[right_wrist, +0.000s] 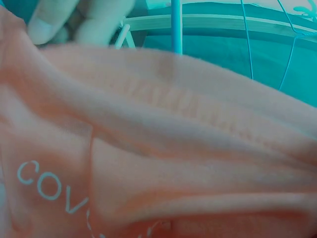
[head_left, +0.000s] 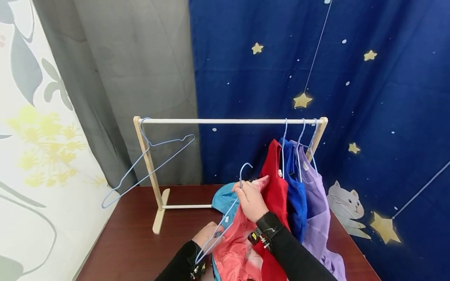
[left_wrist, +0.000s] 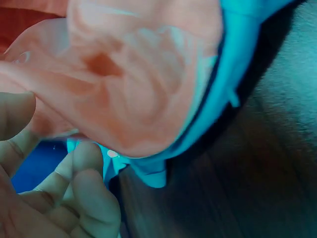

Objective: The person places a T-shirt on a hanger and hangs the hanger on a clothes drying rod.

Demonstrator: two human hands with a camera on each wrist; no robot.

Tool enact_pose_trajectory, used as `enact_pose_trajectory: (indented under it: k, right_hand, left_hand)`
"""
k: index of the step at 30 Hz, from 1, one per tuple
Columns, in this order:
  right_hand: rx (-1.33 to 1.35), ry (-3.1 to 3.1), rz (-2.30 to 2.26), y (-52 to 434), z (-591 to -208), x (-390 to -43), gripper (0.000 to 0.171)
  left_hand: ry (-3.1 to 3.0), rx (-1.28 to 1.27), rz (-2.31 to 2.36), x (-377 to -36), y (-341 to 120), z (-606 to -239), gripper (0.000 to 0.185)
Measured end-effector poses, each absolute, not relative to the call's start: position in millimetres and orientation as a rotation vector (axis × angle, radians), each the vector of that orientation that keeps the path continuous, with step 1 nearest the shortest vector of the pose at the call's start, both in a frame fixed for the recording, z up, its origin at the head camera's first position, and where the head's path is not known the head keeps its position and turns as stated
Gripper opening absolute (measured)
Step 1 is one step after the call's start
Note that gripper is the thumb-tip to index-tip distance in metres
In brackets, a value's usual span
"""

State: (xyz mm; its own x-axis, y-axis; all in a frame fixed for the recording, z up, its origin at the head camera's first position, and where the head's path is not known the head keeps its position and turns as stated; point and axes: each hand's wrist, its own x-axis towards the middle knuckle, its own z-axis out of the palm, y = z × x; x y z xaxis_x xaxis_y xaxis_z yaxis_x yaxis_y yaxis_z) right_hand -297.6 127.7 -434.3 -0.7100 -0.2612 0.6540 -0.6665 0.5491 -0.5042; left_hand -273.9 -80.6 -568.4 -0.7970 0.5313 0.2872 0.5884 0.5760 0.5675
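A coral-pink top (head_left: 233,238) with pale patches hangs between my hands. My right hand (head_left: 250,201) grips its upper edge, and white lettering shows on the fabric (right_wrist: 54,188) in the right wrist view. A light blue wire hanger (head_left: 225,216) slants beside it, hook up near my right fingertips. Its near end stands outside the top, across my left hand (head_left: 207,236); its other end is hidden. In the left wrist view my left thumb and fingers pinch the edge of the pink fabric (left_wrist: 133,99). Behind the top lies a teal garment (head_left: 224,197).
A wooden rack (head_left: 218,121) stands on the brown table (head_left: 123,234). An empty blue hanger (head_left: 151,171) hangs at its left end. At the right hang a red garment (head_left: 275,183), a blue garment (head_left: 295,195) and a lilac garment (head_left: 316,210). Curtains (head_left: 239,78) hang behind.
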Motion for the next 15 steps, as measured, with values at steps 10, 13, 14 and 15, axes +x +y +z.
enact_pose_trajectory:
  k: [10, 13, 14, 15]
  right_hand:
    - [0.687, -2.264, 0.986, 136, -432, -305, 0.012]
    - [0.67, -2.275, 0.971, 138, -431, -308, 0.013]
    - [0.666, -2.279, 0.969, 139, -431, -309, 0.013]
    - [0.659, -2.281, 0.97, 139, -431, -309, 0.013]
  left_hand:
    - [-2.723, -0.968, -1.076, -242, -98, -541, 0.019]
    - [-2.705, -0.965, -1.099, -234, -107, -534, 0.025]
    - [-2.723, -0.949, -1.099, -233, -110, -532, 0.026]
    - [-2.751, -0.922, -1.1, -231, -113, -531, 0.027]
